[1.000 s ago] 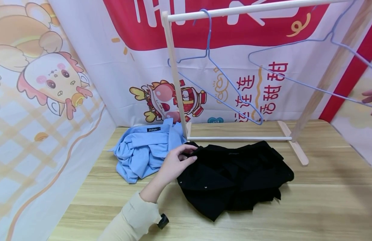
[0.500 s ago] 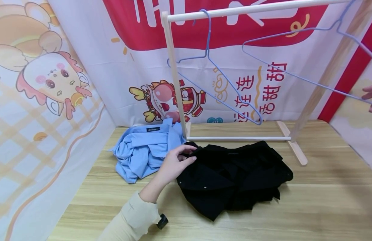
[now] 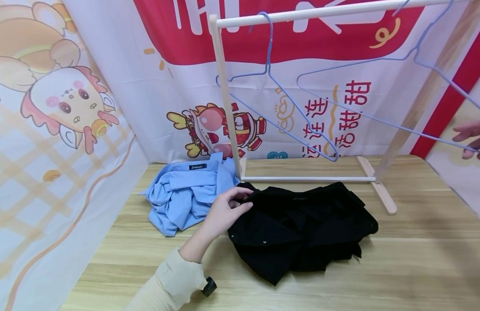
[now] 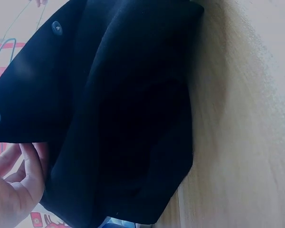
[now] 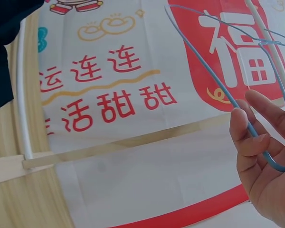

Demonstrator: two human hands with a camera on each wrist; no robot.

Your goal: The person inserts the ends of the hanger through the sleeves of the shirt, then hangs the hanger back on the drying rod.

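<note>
A black shirt (image 3: 302,229) with small buttons lies bunched on the wooden table. My left hand (image 3: 226,211) pinches its upper left edge between thumb and fingers; the left wrist view shows that hand (image 4: 19,178) below two buttons. At the right, my right hand (image 3: 475,136) holds one end of a blue wire hanger (image 3: 356,111). In the right wrist view the thumb and fingers of this hand (image 5: 266,161) are around the wire. The hanger's hook is close to the rack's top bar; whether it touches the bar I cannot tell.
A wooden rack (image 3: 309,15) stands at the back of the table, its foot (image 3: 381,198) extending forward. A second blue hanger (image 3: 268,56) hangs near its left post. Beside that post lies a crumpled light blue shirt (image 3: 181,190). Printed cloth walls (image 3: 154,108) enclose the table.
My right hand and its hanger rise slightly, then shift left and lower, with the hanger's free end further left. My left hand and the black shirt stay in place.
</note>
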